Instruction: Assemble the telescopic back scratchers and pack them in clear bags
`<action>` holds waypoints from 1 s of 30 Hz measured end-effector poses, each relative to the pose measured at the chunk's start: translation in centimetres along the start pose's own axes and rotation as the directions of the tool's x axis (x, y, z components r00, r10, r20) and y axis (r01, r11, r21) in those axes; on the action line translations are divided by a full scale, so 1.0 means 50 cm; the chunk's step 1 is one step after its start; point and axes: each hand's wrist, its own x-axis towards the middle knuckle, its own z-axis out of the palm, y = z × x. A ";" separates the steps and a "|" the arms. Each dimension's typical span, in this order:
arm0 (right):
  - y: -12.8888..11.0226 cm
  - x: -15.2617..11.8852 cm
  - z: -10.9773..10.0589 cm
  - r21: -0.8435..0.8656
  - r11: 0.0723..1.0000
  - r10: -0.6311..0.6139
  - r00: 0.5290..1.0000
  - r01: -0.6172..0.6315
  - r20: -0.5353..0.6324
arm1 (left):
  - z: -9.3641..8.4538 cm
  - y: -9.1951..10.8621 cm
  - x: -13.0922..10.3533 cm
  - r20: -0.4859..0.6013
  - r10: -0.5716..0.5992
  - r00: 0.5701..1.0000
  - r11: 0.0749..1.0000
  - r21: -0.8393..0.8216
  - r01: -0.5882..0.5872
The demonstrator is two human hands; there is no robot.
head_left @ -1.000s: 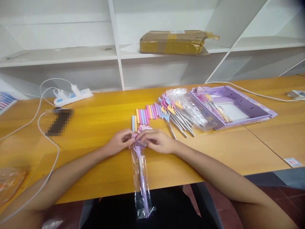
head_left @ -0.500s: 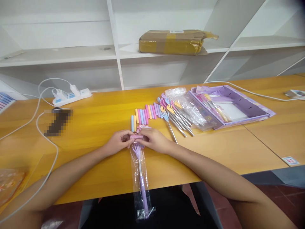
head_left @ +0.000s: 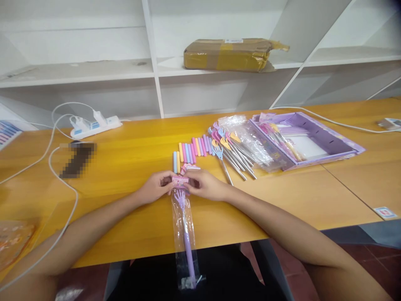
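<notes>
Between my two hands is a pink printed header card point(head_left: 179, 182) at the top of a clear plastic bag point(head_left: 177, 234). Inside the bag lies a purple back scratcher point(head_left: 188, 248), its hand-shaped head toward the card and its handle hanging past the table's front edge. My left hand point(head_left: 156, 187) pinches the card's left end, and my right hand point(head_left: 206, 184) pinches the right end. Just beyond my fingers rest more pink printed cards point(head_left: 189, 168). A row of coloured handle sleeves point(head_left: 188, 153) lies behind them.
Several metal back scratchers point(head_left: 233, 156) with coloured heads lie to the right, beside loose clear bags point(head_left: 261, 152). A purple box point(head_left: 333, 144) holds packed pieces. At left are a power strip point(head_left: 97, 127) and white cables. A taped parcel point(head_left: 230, 55) sits on the shelf.
The card has tilted so more of its printed front faces me. My right thumb has shifted slightly right along it. The bagged back scratcher hangs nearly as before.
</notes>
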 end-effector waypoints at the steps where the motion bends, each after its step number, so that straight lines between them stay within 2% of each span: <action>1: 0.000 0.000 -0.003 0.019 1.000 -0.002 1.000 0.002 0.017 | 0.000 0.001 -0.001 0.005 0.005 1.000 1.000 -0.002 -0.005; 4: 0.002 -0.002 -0.008 0.061 0.998 -0.003 0.999 0.001 0.032 | 0.002 0.011 -0.005 0.021 0.008 1.000 0.999 -0.032 -0.007; 7: 0.007 -0.006 -0.007 0.123 0.992 0.022 1.000 -0.020 -0.012 | 0.003 0.022 -0.011 0.064 -0.001 0.998 1.000 -0.025 0.003; 10: 0.012 -0.009 -0.004 0.268 0.958 0.118 0.992 -0.103 -0.040 | 0.002 0.026 -0.015 0.146 -0.022 0.989 1.000 0.013 0.020; 12: 0.013 -0.010 -0.003 0.403 0.899 0.182 0.983 -0.171 0.010 | 0.000 0.023 -0.013 0.166 -0.025 0.986 0.998 -0.049 0.034; 14: 0.009 -0.009 -0.005 0.508 0.824 0.212 0.968 -0.250 0.133 | -0.004 0.016 -0.006 0.107 -0.014 0.994 0.983 -0.182 0.033; 16: 0.000 -0.008 -0.008 0.528 0.776 0.215 0.932 -0.345 0.293 | -0.009 0.009 0.003 -0.028 -0.008 1.000 0.947 -0.322 -0.002; 18: -0.012 -0.007 -0.009 0.478 0.780 0.205 0.886 -0.405 0.416 | -0.014 0.003 0.011 -0.176 -0.034 0.984 0.906 -0.422 -0.044; 19: -0.018 -0.007 -0.008 0.451 0.797 0.198 0.879 -0.401 0.433 | -0.016 0.002 0.015 -0.231 -0.051 0.972 0.884 -0.463 -0.064; 23: -0.030 -0.007 0.000 0.391 0.875 0.157 0.932 -0.285 0.327 | -0.022 -0.002 0.019 -0.337 -0.096 0.937 0.817 -0.564 -0.119; 26: -0.023 -0.005 -0.017 0.352 0.902 0.166 0.953 -0.252 0.255 | -0.024 -0.001 0.018 -0.324 -0.069 0.943 0.787 -0.599 -0.148; 28: -0.011 -0.004 -0.056 0.283 0.936 0.184 0.977 -0.207 0.107 | -0.024 0.002 0.017 -0.266 -0.033 0.963 0.779 -0.611 -0.142; 30: 0.008 -0.008 -0.119 0.132 0.977 0.190 0.968 -0.169 -0.162 | -0.025 0.006 0.016 -0.209 -0.006 0.978 0.788 -0.604 -0.124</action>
